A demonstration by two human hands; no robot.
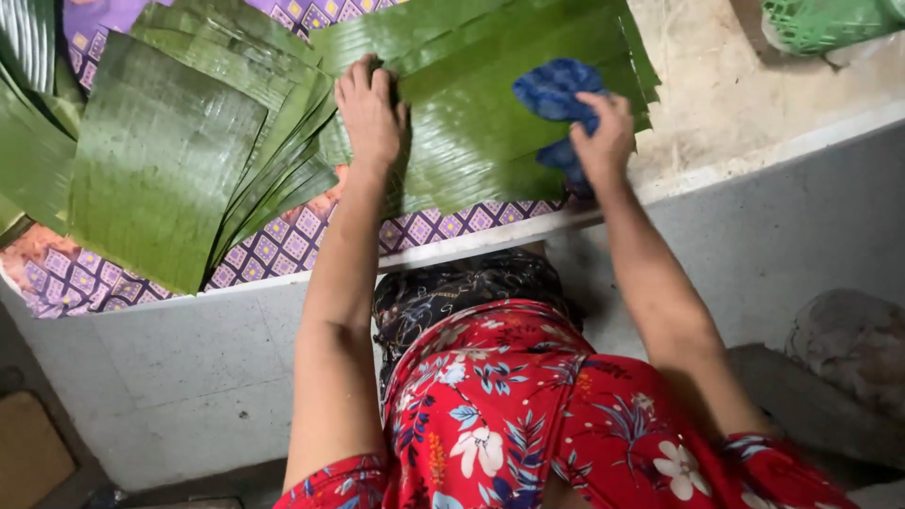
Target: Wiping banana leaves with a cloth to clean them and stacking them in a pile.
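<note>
Our left hand [370, 111] presses flat, fingers spread, on a banana leaf [471, 113] on the counter [754, 104]. Our right hand [603, 141] grasps a blue cloth [551, 90] against it. A leaf stack [160, 160] lies left.

- Bare concrete counter [726, 94] right of my right hand [603, 141]: open passage.
- Green plastic basket [820, 24] blocks the far right corner.
- Fanned stack of banana leaves [160, 160] crowds my left hand [370, 113].
</note>
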